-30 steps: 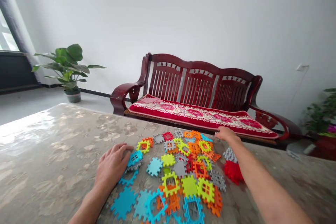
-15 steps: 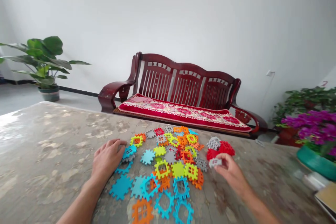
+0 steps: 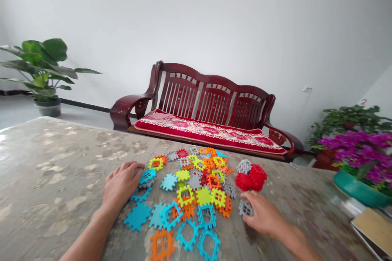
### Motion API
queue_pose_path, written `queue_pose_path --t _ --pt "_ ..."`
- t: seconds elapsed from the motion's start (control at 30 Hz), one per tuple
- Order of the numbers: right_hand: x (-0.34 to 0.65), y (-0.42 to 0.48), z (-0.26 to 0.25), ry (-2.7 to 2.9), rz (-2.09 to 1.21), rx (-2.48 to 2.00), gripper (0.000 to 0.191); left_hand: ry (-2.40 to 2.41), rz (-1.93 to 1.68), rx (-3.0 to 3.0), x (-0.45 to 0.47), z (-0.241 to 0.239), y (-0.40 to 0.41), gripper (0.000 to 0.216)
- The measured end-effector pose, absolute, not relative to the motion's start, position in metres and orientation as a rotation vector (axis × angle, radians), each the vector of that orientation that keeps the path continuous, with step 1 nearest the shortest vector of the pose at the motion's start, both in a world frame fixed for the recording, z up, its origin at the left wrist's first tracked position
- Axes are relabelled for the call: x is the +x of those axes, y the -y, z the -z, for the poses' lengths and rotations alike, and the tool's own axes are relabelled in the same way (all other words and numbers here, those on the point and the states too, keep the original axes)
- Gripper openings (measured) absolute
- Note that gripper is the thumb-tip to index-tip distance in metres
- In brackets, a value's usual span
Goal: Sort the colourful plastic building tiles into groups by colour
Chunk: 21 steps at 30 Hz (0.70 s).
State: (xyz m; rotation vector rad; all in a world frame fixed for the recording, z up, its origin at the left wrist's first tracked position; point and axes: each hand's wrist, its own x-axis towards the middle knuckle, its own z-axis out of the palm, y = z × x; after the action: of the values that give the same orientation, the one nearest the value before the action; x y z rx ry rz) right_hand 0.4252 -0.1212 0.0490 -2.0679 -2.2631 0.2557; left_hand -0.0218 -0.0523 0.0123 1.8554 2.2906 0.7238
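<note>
My right hand has its thumb and fingers around the edges of a grey interlocking tile with a window cutout, low at the table, right of the main pile. My left hand rests on the table with its fingers stretched out and nothing seen in it. Its fingertips are beside a blue window tile on the pile's left side. Between the hands lie many interlocking tiles, among them a solid lime tile, an orange window tile and a solid blue tile. Some overlap and hide others.
Beyond my right hand sit stacked red tiles and a grey tile stack. Purple flowers in a teal pot and a tan-covered book or box stand at the right. A wooden bench is behind the table.
My right hand has come nearer with the grey tile and lowered it, turning its window face into view. My left hand stays by the blue tiles. The view has tilted up slightly.
</note>
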Motion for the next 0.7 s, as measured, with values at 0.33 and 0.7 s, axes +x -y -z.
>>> queue_pose_path --t 0.33,0.7 --pt "0.469 -0.007 -0.121 1.916 0.030 -1.996 0.042 -2.290 -0.723 1.859 -0.023 -0.011 0.051 0.041" --pt "0.473 -0.041 -0.101 1.946 0.007 -2.418 0.042 -2.316 -0.711 1.850 -0.022 -0.012 0.052 0.040"
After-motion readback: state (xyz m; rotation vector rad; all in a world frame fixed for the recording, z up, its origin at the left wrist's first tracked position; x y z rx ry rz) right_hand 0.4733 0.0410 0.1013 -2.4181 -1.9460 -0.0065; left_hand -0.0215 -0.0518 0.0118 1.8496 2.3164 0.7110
